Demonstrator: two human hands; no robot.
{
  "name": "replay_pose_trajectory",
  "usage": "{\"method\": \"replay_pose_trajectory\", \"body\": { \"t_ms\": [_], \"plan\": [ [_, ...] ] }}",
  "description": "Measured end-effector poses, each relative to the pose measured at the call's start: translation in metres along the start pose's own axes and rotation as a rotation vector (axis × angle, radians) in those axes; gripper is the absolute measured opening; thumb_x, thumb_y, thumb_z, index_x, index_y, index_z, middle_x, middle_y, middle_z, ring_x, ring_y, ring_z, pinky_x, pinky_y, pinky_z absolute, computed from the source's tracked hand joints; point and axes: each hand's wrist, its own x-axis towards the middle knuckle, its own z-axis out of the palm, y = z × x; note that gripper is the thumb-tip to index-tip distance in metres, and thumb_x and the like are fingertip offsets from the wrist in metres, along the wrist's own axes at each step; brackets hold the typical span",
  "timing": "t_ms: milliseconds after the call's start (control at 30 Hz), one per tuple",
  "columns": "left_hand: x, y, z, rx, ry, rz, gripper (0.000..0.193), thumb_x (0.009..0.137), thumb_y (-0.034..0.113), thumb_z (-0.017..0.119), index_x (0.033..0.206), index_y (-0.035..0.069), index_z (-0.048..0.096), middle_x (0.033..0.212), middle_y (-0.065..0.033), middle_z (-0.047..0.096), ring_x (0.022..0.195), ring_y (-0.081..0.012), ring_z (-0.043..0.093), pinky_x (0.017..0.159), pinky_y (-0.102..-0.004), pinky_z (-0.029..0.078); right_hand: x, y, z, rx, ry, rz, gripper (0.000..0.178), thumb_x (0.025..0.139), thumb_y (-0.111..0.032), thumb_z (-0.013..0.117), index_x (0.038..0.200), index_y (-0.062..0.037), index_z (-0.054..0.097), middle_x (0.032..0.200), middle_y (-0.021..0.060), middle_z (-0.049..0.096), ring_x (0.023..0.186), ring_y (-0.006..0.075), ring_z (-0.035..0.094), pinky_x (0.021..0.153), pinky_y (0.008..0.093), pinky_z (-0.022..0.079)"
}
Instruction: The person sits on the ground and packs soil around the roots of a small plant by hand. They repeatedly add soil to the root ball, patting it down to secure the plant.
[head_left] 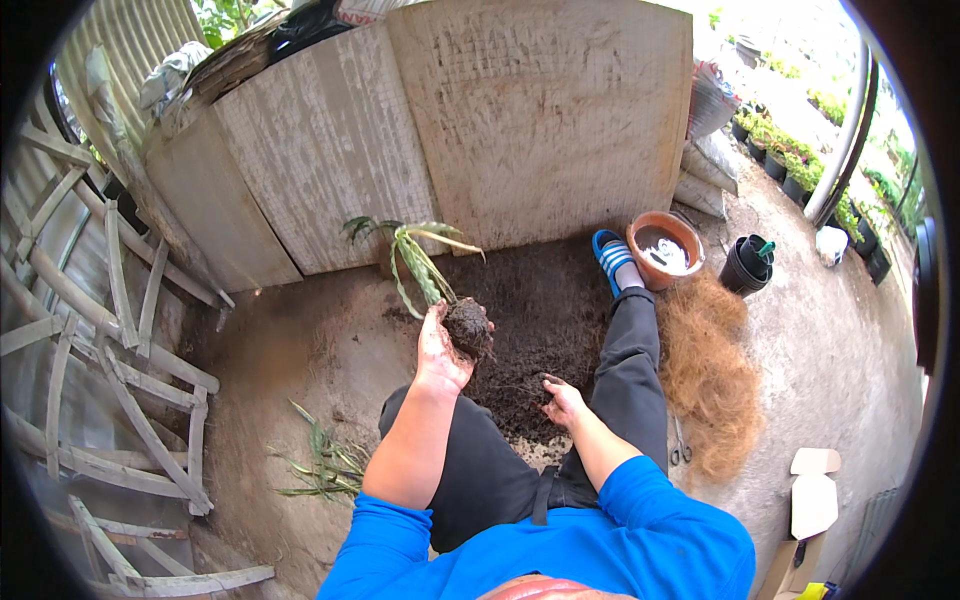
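Observation:
My left hand (443, 350) is closed round the root ball of a leafy plant (425, 262). The dark, soil-covered root ball (467, 327) rests against my palm and fingers, and the long green leaves lean up and to the left. Below it and to the right, my right hand (566, 403) hovers close over a heap of dark soil (530, 340) between my legs. Its soil-stained fingertips are slightly apart, and I see nothing held in them. More uprooted long-leaved plants (325, 460) lie on the floor by my left leg.
A terracotta pot (665, 252) with something white inside stands by my sandalled foot (615, 260). Beside it are black plastic pots (747, 265) and brown fibre (705, 380), with scissors (681, 447) at its edge. Boards (560, 130) block the far side; wooden frames (130, 370) lean at left.

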Motion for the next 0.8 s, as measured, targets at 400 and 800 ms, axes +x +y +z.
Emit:
{"method": "replay_pose_trajectory", "body": {
  "t_ms": [400, 800],
  "plan": [
    [0.001, 0.012, 0.002, -0.020, -0.022, 0.040, 0.034, 0.085, 0.035, 0.038, 0.094, 0.007, 0.055, 0.085, -0.0128, 0.060, 0.075, -0.0333, 0.058, 0.060, -0.0430, 0.048, 0.006, -0.025, 0.004, 0.328, -0.100, -0.126, 0.021, 0.085, -0.014, 0.046, 0.105, -0.0107, 0.048, 0.098, 0.0122, 0.057, 0.089, 0.0291, 0.057, 0.074, 0.0403, 0.046],
    [-0.002, 0.012, 0.008, -0.021, -0.002, 0.032, 0.033, 0.085, 0.035, 0.041, 0.093, 0.007, 0.054, 0.084, -0.0119, 0.060, 0.074, -0.0317, 0.059, 0.060, -0.0416, 0.049, -0.021, -0.034, 0.022, 0.278, -0.088, -0.157, 0.019, 0.089, -0.015, 0.039, 0.106, -0.0083, 0.044, 0.098, 0.0116, 0.055, 0.089, 0.0295, 0.057, 0.069, 0.0418, 0.048]
  ]
}}
